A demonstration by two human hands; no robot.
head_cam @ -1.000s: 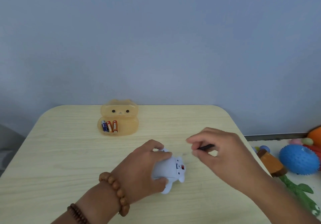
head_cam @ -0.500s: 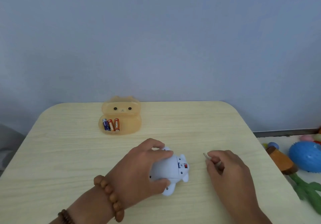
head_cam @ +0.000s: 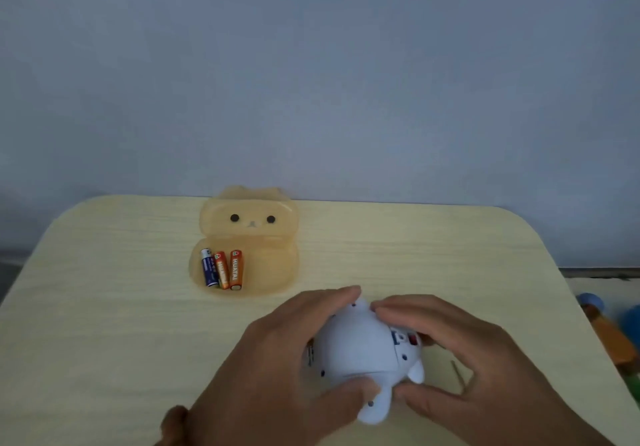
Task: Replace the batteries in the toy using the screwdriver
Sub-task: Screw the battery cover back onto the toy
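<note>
A pale blue toy [head_cam: 360,348] lies belly-up near the front of the wooden table [head_cam: 104,324], a red switch showing on its underside. My left hand [head_cam: 277,369] grips the toy from the left, fingers over its top and thumb at its lower edge. My right hand [head_cam: 460,362] grips it from the right, fingers on the underside, thumb by a foot. The screwdriver [head_cam: 456,374] lies on the table under my right hand, only its thin shaft showing. Three batteries [head_cam: 222,269] lie in an open orange bear-shaped case [head_cam: 270,265] farther back.
Colourful toys [head_cam: 609,335] lie on the floor past the table's right edge. A plain wall stands behind the table's far edge.
My right hand set the screwdriver down on the table and moved left onto the toy. My left hand kept its grip. The view came closer to the table.
</note>
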